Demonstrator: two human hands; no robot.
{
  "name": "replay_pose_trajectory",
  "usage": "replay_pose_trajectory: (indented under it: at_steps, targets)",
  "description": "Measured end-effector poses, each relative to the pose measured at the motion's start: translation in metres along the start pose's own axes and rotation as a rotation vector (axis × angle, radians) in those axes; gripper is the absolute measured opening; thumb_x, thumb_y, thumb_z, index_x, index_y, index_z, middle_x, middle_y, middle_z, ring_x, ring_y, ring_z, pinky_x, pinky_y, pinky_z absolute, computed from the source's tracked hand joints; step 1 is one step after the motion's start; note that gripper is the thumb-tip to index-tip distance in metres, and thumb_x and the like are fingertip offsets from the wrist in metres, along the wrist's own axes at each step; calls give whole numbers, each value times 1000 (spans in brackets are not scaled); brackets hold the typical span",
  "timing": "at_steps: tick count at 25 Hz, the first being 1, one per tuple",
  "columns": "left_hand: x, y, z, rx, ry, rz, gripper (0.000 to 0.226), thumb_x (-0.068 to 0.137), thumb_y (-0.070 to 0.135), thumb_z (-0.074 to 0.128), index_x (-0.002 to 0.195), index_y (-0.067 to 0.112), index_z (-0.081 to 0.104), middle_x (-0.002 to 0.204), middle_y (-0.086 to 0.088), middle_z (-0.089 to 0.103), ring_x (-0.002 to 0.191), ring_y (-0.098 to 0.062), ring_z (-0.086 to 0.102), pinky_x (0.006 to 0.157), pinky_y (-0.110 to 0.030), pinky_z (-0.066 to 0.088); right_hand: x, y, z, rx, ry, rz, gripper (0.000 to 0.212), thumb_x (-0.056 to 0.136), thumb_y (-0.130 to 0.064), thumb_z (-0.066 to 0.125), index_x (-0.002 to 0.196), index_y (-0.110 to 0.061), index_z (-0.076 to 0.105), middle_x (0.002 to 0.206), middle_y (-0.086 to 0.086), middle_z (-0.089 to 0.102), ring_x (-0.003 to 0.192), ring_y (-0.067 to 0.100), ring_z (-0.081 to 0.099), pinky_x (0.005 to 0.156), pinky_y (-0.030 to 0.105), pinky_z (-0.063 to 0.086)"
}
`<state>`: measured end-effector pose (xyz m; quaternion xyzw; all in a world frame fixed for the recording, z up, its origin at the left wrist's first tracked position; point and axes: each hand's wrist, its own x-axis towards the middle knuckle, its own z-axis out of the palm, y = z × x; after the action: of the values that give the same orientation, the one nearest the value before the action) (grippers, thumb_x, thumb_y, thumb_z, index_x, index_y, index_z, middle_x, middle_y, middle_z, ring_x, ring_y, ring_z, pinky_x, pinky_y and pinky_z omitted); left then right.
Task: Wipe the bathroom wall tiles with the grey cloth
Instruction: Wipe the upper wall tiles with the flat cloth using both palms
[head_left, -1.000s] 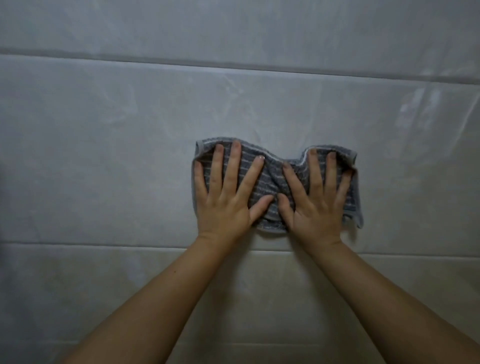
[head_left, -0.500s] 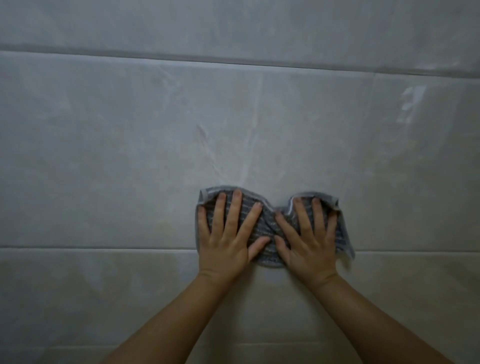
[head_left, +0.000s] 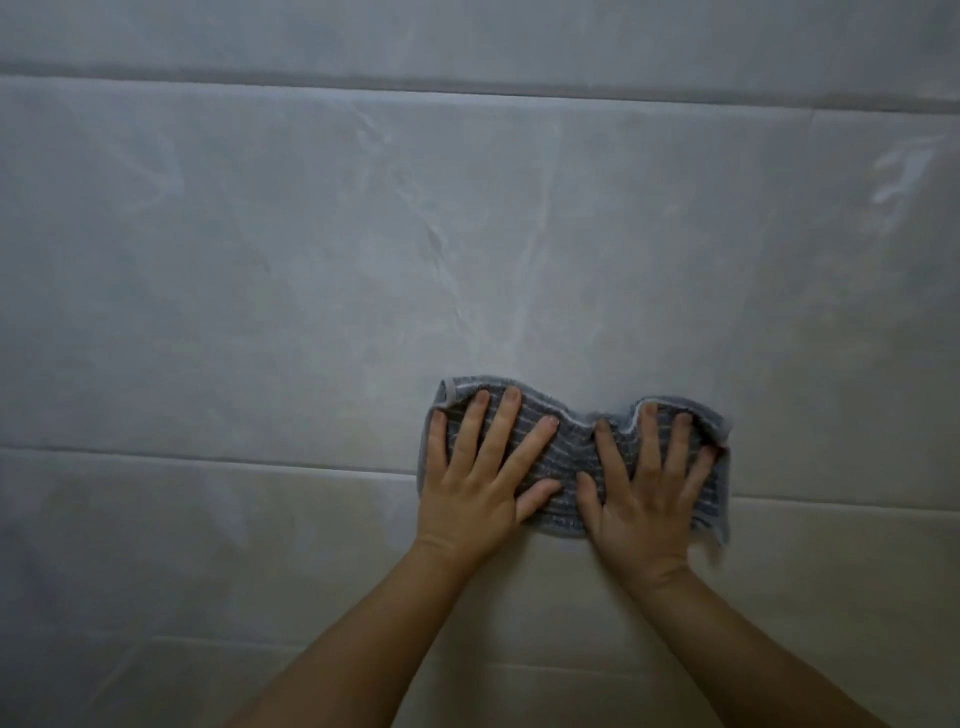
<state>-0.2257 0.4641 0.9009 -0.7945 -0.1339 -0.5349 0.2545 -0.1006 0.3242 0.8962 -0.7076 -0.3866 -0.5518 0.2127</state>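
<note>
Hands: left hand (head_left: 470, 501) and right hand (head_left: 647, 512) lie flat side by side, fingers straight and spread, palms pressing the cloth to the wall.
Cloth: grey cloth (head_left: 571, 457), bunched between the thumbs, straddles a grout line (head_left: 208, 459) right of centre.
Wall: wall tiles (head_left: 311, 249) carry pale streaks above.
Progress: apparently mid-wipe; most of the visible wall seems left to do.
</note>
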Motion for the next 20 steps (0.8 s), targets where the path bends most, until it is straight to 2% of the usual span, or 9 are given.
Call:
replay_pose_trajectory:
  at_steps: [2, 4, 6, 8, 11, 12, 14, 17, 20]
  targets:
    - [-11, -13, -1, 7, -5, 51, 72, 93, 64, 49, 154, 33, 25, 165, -7, 10, 153, -26, 5, 122, -54, 3, -12, -18, 2, 20, -18, 13, 47, 101, -45, 28, 144, -25, 25, 163, 6, -7, 149, 34, -5, 113, 62, 7]
    - [6, -30, -8, -4, 37, 71, 70, 94, 64, 49, 153, 32, 30, 164, -8, 18, 152, -28, 12, 122, -54, 5, 8, -27, -2, 47, 0, -35, 48, 100, -45, 31, 144, -27, 26, 162, 9, 0, 149, 34, -2, 112, 62, 9]
    - [41, -48, -20, -30, 116, 21, 66, 94, 64, 48, 150, 30, 36, 159, -10, 29, 148, -32, 21, 121, -55, 7, 49, -27, -10, 44, 42, -71, 49, 100, -45, 35, 146, -30, 25, 158, 12, 12, 147, 37, 7, 113, 63, 8]
    - [73, -61, -27, -24, 163, -42, 65, 95, 65, 47, 148, 29, 41, 156, -12, 30, 145, -35, 26, 120, -57, 10, 87, -27, -16, 29, 90, -17, 53, 100, -46, 37, 149, -31, 23, 155, 13, 18, 144, 39, 12, 115, 60, 5]
    - [78, -59, -26, 1, 163, -80, 64, 96, 64, 45, 149, 29, 38, 158, -12, 29, 146, -35, 24, 119, -58, 11, 91, -36, -14, 17, 108, 61, 58, 100, -44, 36, 153, -29, 16, 158, 11, 12, 148, 37, 4, 116, 60, 3]
    - [67, -55, -23, -3, 136, -74, 63, 96, 63, 44, 149, 29, 36, 158, -12, 27, 147, -34, 20, 120, -58, 8, 79, -40, -9, 19, 82, 52, 59, 100, -42, 36, 153, -26, 17, 158, 10, 9, 149, 35, -1, 116, 59, 2]
    - [29, -49, -18, -11, 28, -32, 63, 95, 60, 47, 149, 29, 34, 159, -12, 24, 151, -32, 11, 121, -57, 3, 44, -47, -4, 18, -16, -4, 54, 97, -38, 39, 147, -20, 29, 159, 10, 5, 149, 31, -8, 116, 59, 2]
    - [-16, -41, -26, -33, -165, -10, 68, 93, 58, 51, 152, 30, 30, 164, -9, 12, 152, -30, 6, 122, -56, 1, 10, -61, -15, 54, -165, -46, 50, 93, -34, 41, 139, -14, 38, 163, 5, -3, 150, 28, -5, 117, 55, 3]
    - [-19, -26, -63, -312, -304, -178, 61, 99, 59, 37, 153, 31, 30, 166, -3, 12, 153, -24, 6, 124, -46, 0, 13, -82, -52, 398, -255, 195, 50, 96, -30, 34, 146, -26, 34, 161, -8, 14, 150, 13, 3, 120, 40, 5]
